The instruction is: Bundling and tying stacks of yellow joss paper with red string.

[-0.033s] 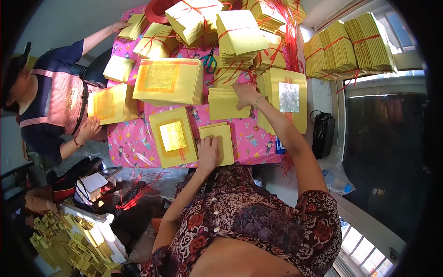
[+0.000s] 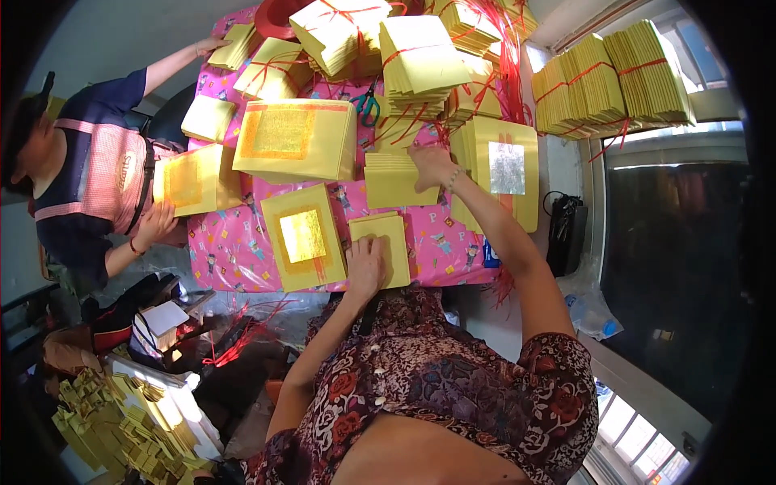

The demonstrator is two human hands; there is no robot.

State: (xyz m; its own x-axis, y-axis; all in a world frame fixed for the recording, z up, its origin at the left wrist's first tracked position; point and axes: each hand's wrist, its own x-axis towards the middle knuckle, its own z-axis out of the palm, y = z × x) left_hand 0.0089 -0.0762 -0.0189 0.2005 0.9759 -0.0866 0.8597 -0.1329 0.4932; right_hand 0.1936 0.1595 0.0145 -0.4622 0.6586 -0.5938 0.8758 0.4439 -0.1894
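Note:
My left hand [image 2: 365, 265] lies over the left side of a small folded yellow paper packet [image 2: 393, 250], fingers slightly bent on its surface. Farther forward and right, my right hand [image 2: 434, 168] grips the right end of a low stack of folded yellow papers [image 2: 394, 184], thumb and fingers apart around that end. Left of my left hand rests a yellow sheet pile with a gold foil square [image 2: 301, 238]. A larger pile with a silver foil square [image 2: 507, 168] lies partly under my right forearm.
A pink patterned cloth [image 2: 230, 255] covers the table. Tied yellow bundles [image 2: 420, 56] crowd its far side, near teal-handled scissors [image 2: 368, 107]. A thick paper block [image 2: 295, 141] stands mid-left. At left a co-worker [image 2: 97, 170] handles yellow paper. More tied bundles [image 2: 610, 81] sit by the window.

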